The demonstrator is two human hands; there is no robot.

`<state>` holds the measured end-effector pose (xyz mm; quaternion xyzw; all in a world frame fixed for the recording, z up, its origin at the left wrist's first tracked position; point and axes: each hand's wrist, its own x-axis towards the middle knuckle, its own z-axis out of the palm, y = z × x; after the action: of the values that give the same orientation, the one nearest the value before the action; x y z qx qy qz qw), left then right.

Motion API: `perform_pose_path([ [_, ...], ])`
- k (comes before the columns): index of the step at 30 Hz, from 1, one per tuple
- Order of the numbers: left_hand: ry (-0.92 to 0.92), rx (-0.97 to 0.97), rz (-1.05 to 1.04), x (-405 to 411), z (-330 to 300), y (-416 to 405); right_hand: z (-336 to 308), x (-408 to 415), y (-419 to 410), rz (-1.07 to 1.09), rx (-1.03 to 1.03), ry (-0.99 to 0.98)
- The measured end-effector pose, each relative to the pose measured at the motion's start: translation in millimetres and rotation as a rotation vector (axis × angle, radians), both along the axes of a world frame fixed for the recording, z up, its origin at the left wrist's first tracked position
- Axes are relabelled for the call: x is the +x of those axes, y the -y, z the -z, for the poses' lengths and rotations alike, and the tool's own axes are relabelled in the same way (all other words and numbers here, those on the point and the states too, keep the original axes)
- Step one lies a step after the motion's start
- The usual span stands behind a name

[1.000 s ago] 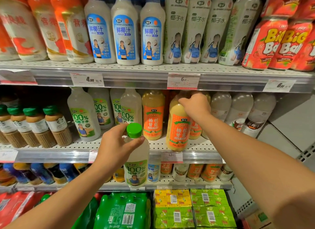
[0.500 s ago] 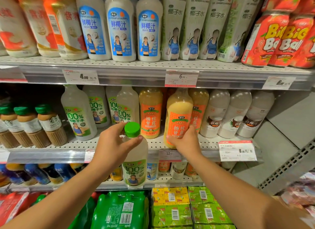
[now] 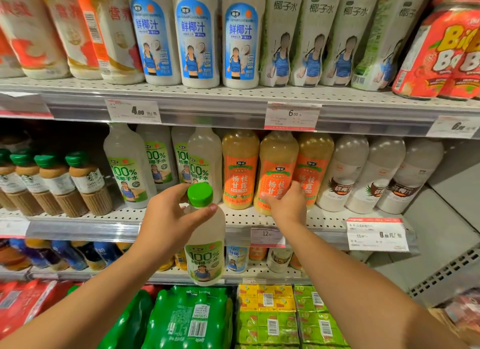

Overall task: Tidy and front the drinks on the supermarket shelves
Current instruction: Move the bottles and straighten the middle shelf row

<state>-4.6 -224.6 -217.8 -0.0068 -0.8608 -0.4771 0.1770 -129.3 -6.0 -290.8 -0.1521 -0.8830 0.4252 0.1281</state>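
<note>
- A supermarket drinks aisle fills the view, with perforated grey shelves; the middle shelf (image 3: pixel 241 220) serves here as the landmark.
- On the middle shelf stand brown coffee bottles (image 3: pixel 85 182) with green caps at its left end, then pale coconut water bottles (image 3: pixel 127 167), three orange-labelled bottles, and white coconut milk bottles (image 3: pixel 342 174) at its right end.
- The left hand (image 3: pixel 166 216) is out in front of the middle shelf's edge, its fingers closed around the neck of a coconut water bottle (image 3: pixel 206 247) just under the green cap (image 3: pixel 200 194); the bottle hangs upright, off the shelf.
- The right hand (image 3: pixel 287 206) reaches onto the middle shelf, its fingers wrapped on the lower front of the middle orange bottle (image 3: pixel 278 167), which stands at the shelf's front, just beside its two neighbours.
- Price tags (image 3: pixel 376 234) sit on the middle shelf's front rail.
- Above the middle shelf stand blue-labelled bottles (image 3: pixel 197 37); below it are green packs (image 3: pixel 181 320).
</note>
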Motion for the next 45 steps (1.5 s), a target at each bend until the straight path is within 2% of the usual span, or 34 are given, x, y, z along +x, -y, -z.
perform_pose_path([
  [12, -0.002, 0.000, -0.049, 9, 0, 10, 0, -16, 5, 0.021, -0.027, 0.007],
  [16, 0.004, 0.010, -0.057, 11, -3, 11, -3, 4, 14, 0.001, -0.069, 0.024],
  [19, 0.012, 0.042, -0.051, 11, -7, 14, 5, 52, 37, -0.205, -0.057, -0.178],
  [23, -0.004, 0.014, -0.049, 13, -12, 22, 5, 111, 73, -0.671, -0.245, 0.003],
  [25, -0.014, -0.002, -0.049, 13, -15, 28, 2, 127, 92, -0.750, -0.260, 0.053],
  [28, -0.023, -0.008, -0.047, 14, -19, 37, 0, 142, 120, -0.686, -0.229, -0.003],
  [31, -0.038, -0.010, -0.034, 16, -25, 48, 2, 146, 147, -0.586, -0.327, -0.122],
  [35, -0.058, -0.061, 0.012, 15, -35, 71, -3, 142, 174, -0.434, -0.223, -0.077],
  [37, -0.077, -0.178, 0.098, 15, -49, 89, -7, 132, 182, -0.403, -0.222, -0.103],
  [39, -0.271, -0.431, 0.122, 10, -65, 115, -18, 122, 190, -0.379, -0.228, -0.153],
  [41, -0.466, -0.676, 0.042, 1, -81, 142, -27, 112, 197, -0.355, -0.215, -0.165],
  [43, -0.452, -0.851, -0.037, -12, -93, 167, -33, 104, 203, -0.331, -0.175, -0.141],
  [45, -0.362, -0.978, -0.085, -26, -98, 182, -38, 96, 208, -0.312, -0.131, -0.108],
])
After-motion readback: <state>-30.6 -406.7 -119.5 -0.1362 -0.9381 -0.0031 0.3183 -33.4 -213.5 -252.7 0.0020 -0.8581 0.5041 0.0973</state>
